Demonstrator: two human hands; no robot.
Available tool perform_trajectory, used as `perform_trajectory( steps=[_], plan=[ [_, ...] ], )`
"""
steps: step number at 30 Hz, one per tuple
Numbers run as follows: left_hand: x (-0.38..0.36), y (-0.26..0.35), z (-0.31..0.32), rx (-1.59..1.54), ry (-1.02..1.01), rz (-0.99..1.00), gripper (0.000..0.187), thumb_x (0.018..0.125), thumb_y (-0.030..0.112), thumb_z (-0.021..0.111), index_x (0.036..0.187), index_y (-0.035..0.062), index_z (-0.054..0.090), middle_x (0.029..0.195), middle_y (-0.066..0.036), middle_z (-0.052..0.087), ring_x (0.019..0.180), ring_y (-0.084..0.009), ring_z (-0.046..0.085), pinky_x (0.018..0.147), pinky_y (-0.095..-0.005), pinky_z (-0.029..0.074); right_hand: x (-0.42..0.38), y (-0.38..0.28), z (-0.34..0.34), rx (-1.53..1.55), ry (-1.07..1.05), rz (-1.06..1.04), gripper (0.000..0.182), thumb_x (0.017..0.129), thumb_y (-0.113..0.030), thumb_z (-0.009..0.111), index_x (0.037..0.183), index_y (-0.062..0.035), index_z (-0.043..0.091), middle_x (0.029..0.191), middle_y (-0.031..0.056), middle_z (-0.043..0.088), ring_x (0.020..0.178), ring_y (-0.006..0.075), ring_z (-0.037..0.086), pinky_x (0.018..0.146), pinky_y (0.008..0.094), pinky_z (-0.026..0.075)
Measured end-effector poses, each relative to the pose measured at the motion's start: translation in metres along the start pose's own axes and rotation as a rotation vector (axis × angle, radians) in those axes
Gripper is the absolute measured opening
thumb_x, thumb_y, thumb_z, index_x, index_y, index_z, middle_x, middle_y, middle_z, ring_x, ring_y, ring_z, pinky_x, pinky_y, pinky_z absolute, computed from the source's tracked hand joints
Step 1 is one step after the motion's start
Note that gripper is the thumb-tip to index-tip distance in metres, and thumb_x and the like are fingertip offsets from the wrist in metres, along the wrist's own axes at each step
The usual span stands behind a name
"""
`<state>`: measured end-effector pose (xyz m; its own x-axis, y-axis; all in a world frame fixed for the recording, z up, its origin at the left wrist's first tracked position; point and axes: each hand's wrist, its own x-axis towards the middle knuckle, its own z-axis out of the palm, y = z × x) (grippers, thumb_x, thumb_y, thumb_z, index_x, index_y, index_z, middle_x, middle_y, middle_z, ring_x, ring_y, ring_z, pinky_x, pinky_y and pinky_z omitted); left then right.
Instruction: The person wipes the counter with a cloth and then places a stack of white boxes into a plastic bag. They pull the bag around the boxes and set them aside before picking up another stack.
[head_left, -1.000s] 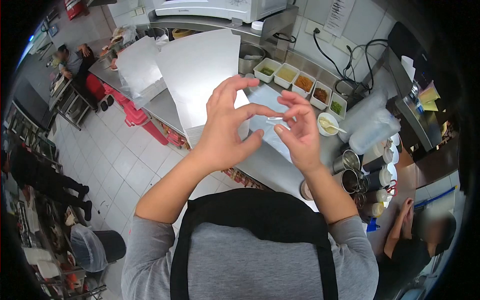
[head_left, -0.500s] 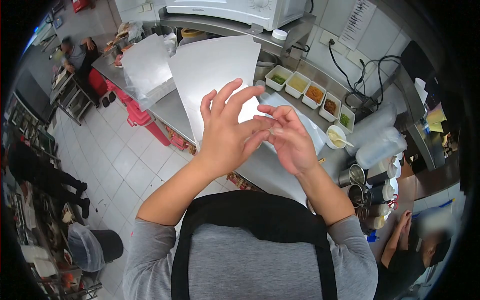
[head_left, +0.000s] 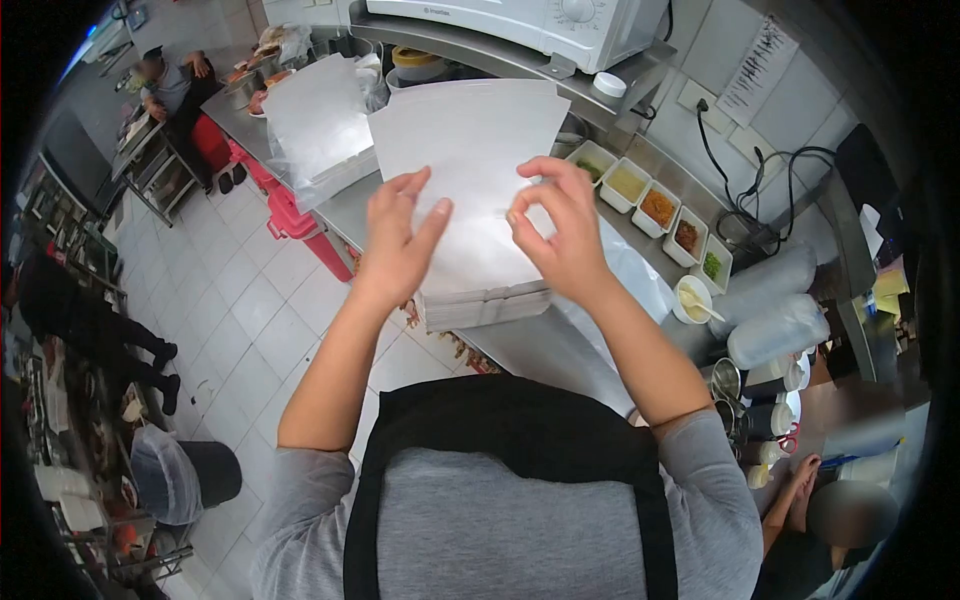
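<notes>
My left hand (head_left: 402, 240) hovers over the left part of a thick stack of flat white cardboard sheets (head_left: 475, 125), its thumb and fingers apart and nothing in them. Over the right side of that stack, my right hand (head_left: 565, 232) has its thumb and forefinger curled together in a pinch. Whatever may be between those fingertips is too small to make out. The layered front edge of the stack (head_left: 487, 308) faces me at the counter's edge.
A plastic-wrapped white stack (head_left: 318, 115) lies at the left. To the right stand several food tubs (head_left: 657, 208), a white cup (head_left: 691, 299) with a spoon, and plastic-wrapped bundles (head_left: 778, 330). A microwave (head_left: 520, 25) sits on the shelf above. Other people (head_left: 178, 90) are nearby.
My hands were touching at the fingertips and have moved apart, the left leftward, the right slightly up. The view has shifted, and the stack's front edge shows between my arms.
</notes>
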<state>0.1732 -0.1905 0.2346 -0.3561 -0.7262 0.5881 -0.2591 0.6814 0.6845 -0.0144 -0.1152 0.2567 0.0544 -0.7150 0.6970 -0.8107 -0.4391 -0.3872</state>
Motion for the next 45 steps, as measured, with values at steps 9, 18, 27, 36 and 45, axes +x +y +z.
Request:
perform_trajectory(
  steps=[9, 18, 27, 36, 45],
  plan=[
    [0.005, -0.034, 0.031, 0.643, -0.652, 0.170, 0.041, 0.073, -0.004, 0.049, 0.091, 0.0237, 0.073, 0.092, -0.004, 0.051, 0.093, -0.0223, 0.048, 0.082, -0.0348, 0.038, 0.010, 0.088, 0.088, 0.067, -0.884, 0.479, 0.021, 0.073, -0.023, 0.070, 0.075, -0.0022, 0.066, 0.067, 0.0083, 0.063, 0.063, 0.0189, 0.058, 0.060, 0.0320, 0.045],
    [0.014, -0.040, 0.040, 0.754, -0.844, 0.186, 0.020, 0.082, 0.018, 0.054, 0.087, 0.0250, 0.073, 0.099, -0.003, 0.057, 0.103, -0.0214, 0.050, 0.085, -0.0406, 0.038, 0.009, 0.110, 0.007, 0.522, -0.676, 0.616, 0.044, 0.080, -0.021, 0.063, 0.119, -0.0025, 0.056, 0.106, 0.0076, 0.062, 0.089, 0.0155, 0.059, 0.070, 0.0308, 0.051],
    [0.031, -0.045, 0.039, 0.369, -0.756, -0.098, 0.017, 0.076, 0.013, 0.061, 0.086, -0.0003, 0.060, 0.082, -0.014, 0.066, 0.076, -0.0263, 0.063, 0.071, -0.0338, 0.048, -0.218, 0.192, -0.043, -0.492, -0.492, 0.867, 0.065, 0.079, -0.042, 0.064, 0.134, -0.0128, 0.044, 0.128, 0.0181, 0.052, 0.122, 0.0265, 0.047, 0.100, 0.0414, 0.036],
    [0.012, 0.035, 0.030, 0.232, -0.302, 0.233, 0.008, 0.078, 0.003, 0.062, 0.086, 0.0023, 0.061, 0.082, -0.011, 0.065, 0.076, -0.0241, 0.063, 0.072, -0.0338, 0.047, -0.238, 0.163, -0.033, -0.440, -0.279, 0.748, 0.029, 0.071, -0.024, 0.072, 0.095, -0.0099, 0.062, 0.099, 0.0122, 0.062, 0.095, 0.0264, 0.056, 0.081, 0.0398, 0.044],
    [-0.034, 0.085, 0.072, 0.030, -0.412, 0.519, 0.012, 0.074, 0.003, 0.067, 0.085, 0.0063, 0.064, 0.083, -0.007, 0.066, 0.080, -0.0249, 0.061, 0.079, -0.0337, 0.044, -0.244, 0.173, -0.067, -0.208, -0.212, 0.711, 0.013, 0.076, -0.017, 0.066, 0.082, -0.0058, 0.067, 0.078, 0.0143, 0.063, 0.075, 0.0329, 0.059, 0.070, 0.0392, 0.047]
  ],
)
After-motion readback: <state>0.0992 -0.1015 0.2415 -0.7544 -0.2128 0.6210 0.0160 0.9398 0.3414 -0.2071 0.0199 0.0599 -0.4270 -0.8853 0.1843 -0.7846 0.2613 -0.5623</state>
